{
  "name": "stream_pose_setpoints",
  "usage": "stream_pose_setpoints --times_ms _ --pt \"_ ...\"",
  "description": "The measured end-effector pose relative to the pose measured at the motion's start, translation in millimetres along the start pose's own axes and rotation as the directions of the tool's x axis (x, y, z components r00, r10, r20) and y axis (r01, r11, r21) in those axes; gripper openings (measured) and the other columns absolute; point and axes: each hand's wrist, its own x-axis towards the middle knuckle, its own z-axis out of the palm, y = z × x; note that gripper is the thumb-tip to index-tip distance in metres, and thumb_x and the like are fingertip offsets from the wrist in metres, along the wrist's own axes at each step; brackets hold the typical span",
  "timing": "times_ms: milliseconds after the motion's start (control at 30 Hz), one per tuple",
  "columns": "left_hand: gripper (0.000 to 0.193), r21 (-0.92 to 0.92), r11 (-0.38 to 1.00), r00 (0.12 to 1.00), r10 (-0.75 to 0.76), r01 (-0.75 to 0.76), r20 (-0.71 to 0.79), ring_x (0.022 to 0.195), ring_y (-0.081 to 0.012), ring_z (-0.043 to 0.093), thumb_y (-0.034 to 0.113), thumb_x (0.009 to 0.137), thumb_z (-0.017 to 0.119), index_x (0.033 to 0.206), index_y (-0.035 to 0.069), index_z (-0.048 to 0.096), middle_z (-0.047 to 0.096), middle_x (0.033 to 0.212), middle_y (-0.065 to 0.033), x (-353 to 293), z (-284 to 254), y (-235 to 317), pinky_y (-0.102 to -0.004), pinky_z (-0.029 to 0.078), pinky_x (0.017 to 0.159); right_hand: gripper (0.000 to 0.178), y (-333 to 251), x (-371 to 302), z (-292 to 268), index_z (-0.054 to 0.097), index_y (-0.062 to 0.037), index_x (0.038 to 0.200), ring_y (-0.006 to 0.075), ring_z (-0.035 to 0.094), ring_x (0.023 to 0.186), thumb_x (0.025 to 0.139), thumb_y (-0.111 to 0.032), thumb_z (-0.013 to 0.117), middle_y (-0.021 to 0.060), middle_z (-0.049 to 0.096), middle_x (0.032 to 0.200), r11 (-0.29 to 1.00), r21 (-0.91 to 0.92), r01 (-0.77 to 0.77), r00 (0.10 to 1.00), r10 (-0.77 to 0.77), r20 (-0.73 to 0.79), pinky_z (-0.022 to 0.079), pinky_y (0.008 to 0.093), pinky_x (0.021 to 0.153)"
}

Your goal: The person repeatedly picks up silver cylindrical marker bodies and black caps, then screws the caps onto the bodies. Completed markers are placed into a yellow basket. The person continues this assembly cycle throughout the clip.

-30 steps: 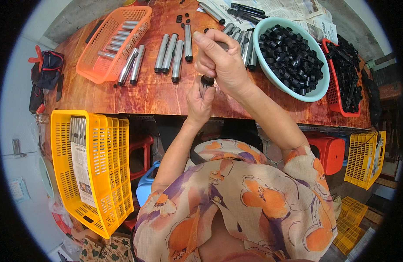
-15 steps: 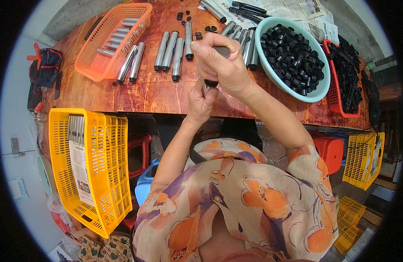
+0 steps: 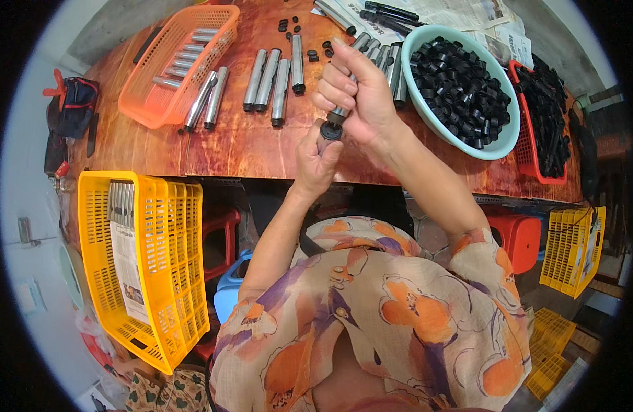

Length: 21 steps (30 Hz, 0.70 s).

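My left hand (image 3: 315,165), near the table's front edge, is closed round an upright piece; its round black cap (image 3: 330,131) faces up, and the fingers hide most of the rest. Just above it, my right hand (image 3: 371,96) grips a short silver metal cylinder (image 3: 339,115) with a dark lower end, tilted over the black cap. Whether the two touch, I cannot tell. Beyond my hands, several silver tubes (image 3: 268,81) with black ends lie on the table, and small black plugs (image 3: 312,55) are scattered near them.
The reddish wooden table (image 3: 227,154) carries an orange basket (image 3: 139,103) of tubes at left. At right stand a pale blue basin (image 3: 418,113) of black caps and a red basket (image 3: 529,147) of black parts. A yellow crate (image 3: 167,268) stands below left, a red stool (image 3: 519,240) below right.
My right hand has tilted and shifted a little to the right, so the metal cylinder's lower end and the black cap in my left hand now show. The left hand has stayed in place.
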Motion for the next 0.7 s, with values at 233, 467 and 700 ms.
stream_pose_setpoints --times_ms 233,467,700 --pt "0.048 0.063 0.994 0.996 0.091 -0.091 0.001 0.064 -0.0108 0.036 0.049 0.087 0.057 0.082 0.002 0.047 0.038 0.068 -0.0008 5 2 11 -0.0263 0.032 0.056 0.041 4 6 -16 0.033 -0.0182 0.058 0.0055 0.028 0.04 0.09 -0.023 0.057 -0.0083 0.03 0.047 0.944 0.314 -0.1 0.986 0.137 -0.095 0.028 0.0225 0.046" --pt "0.045 0.021 0.997 0.997 0.07 -0.07 -0.01 0.063 -0.0099 0.036 0.047 0.087 0.058 0.082 0.003 0.048 0.039 0.067 0.0003 4 3 9 -0.0261 0.032 0.055 0.039 1 3 -14 0.034 -0.0167 0.058 0.0045 0.027 0.038 0.092 -0.02 0.055 -0.0084 0.03 0.047 0.946 0.314 -0.084 0.987 0.123 -0.107 0.027 0.0218 0.045" --pt "0.046 0.07 0.996 0.998 0.056 -0.055 -0.014 0.063 -0.0098 0.036 0.048 0.087 0.058 0.084 0.003 0.049 0.039 0.066 0.0001 2 3 8 -0.026 0.033 0.055 0.039 -3 -3 -7 0.035 -0.0173 0.058 0.0046 0.027 0.038 0.093 -0.021 0.054 -0.0084 0.031 0.047 0.974 0.22 -0.046 0.99 0.074 -0.119 0.027 0.0214 0.045"
